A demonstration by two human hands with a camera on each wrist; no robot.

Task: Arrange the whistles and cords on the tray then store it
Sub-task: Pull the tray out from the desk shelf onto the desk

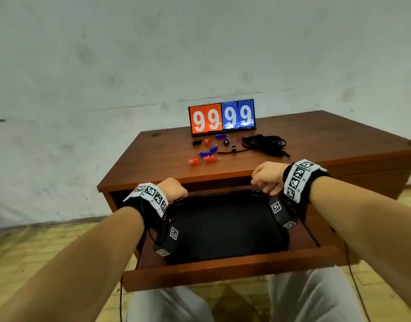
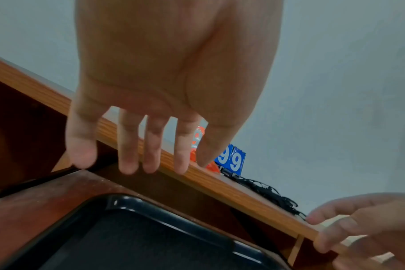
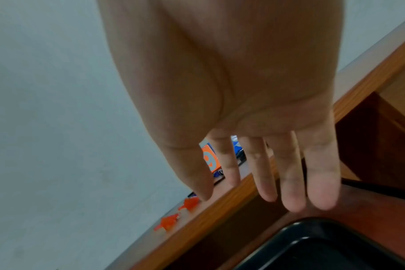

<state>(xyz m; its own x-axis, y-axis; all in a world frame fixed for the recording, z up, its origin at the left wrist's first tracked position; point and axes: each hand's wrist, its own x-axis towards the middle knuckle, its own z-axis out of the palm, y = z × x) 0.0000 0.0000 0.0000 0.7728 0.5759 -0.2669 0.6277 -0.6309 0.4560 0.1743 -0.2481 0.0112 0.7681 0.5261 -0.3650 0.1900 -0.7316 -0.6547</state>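
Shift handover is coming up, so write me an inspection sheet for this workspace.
Surface: brown wooden desk, its drawer pulled out.
Job's things: black plastic tray lying in the drawer; red, blue and black whistles scattered on the desktop; black cords in a tangled heap beside them.
Clutter: flip scoreboard showing 9999.
Grips: left hand and right hand open above the tray's far corners, holding nothing.
Cables: thin black wires hanging from wrist rigs.
Surroundings: grey wall, pale tiled floor.

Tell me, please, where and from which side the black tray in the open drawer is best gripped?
Likely by the raised rims of its two short sides, one hand each, from above: the tray lies flat in the drawer, and the left hand and right hand already hover over its far corners.
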